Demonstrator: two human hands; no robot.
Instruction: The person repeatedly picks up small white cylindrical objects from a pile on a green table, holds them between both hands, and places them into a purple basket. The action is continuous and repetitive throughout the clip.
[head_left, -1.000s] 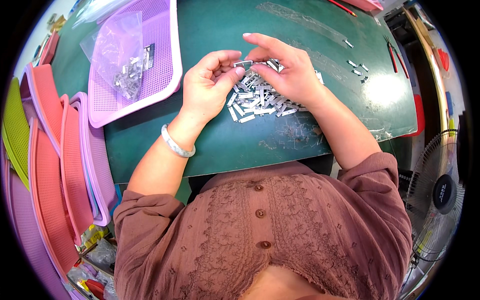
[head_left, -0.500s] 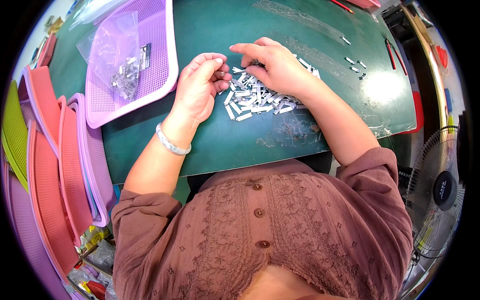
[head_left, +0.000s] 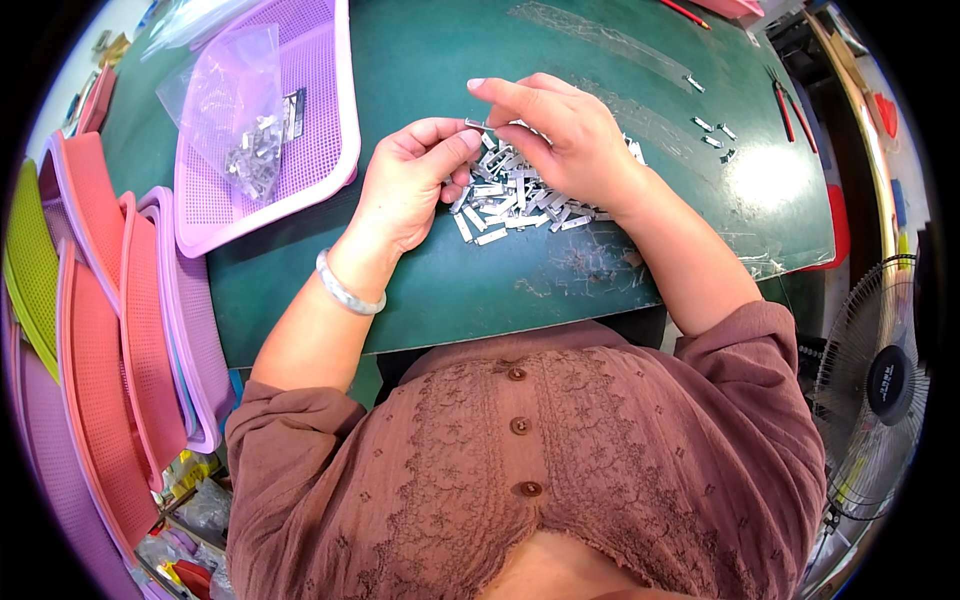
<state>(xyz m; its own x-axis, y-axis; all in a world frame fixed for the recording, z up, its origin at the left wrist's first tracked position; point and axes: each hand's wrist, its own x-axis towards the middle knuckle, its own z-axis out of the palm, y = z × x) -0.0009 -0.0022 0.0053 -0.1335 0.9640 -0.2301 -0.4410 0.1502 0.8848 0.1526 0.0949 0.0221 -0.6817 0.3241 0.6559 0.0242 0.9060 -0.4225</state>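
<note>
Between my two hands is a small silvery metal piece, narrow and oblong. My left hand, with a pale bangle at the wrist, pinches one end of it between thumb and forefinger. At the other end are the thumb and bent fingers of my right hand, closed on the piece, while its forefinger sticks out above. Partly covered by my right hand, a pile of similar small metal pieces lies on the green table.
A purple mesh basket at left holds a clear bag of small metal parts. Several loose pieces and red-handled pliers lie at right. Stacked coloured baskets stand beside the table; a fan is at lower right.
My hands have come together, the left shifting right. The small metal piece now shows between their fingertips, and the left thumb has moved onto it.
</note>
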